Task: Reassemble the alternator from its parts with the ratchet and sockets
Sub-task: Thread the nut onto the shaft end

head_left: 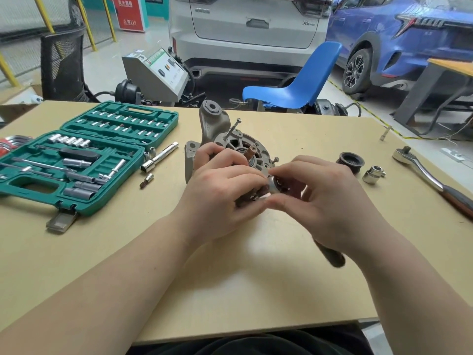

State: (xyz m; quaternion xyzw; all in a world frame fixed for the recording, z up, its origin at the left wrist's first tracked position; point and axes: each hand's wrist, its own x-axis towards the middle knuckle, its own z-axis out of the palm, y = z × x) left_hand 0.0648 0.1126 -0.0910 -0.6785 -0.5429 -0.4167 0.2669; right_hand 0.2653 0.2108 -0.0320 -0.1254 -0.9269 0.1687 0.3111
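On a pale tabletop (pixel 102 252) in a car workshop, one alternator (pixel 231 147) sits centre; both hands meet at its near edge, left hand (pixel 225 193) and right hand (pixel 330 198) pinching one small ratchet (pixel 275 187). One larger ratchet (pixel 422 172) lies right, one green socket case (pixel 84 160) left

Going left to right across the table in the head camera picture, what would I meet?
Green socket case → extension bar → alternator housing → black pulley → loose socket → big ratchet.
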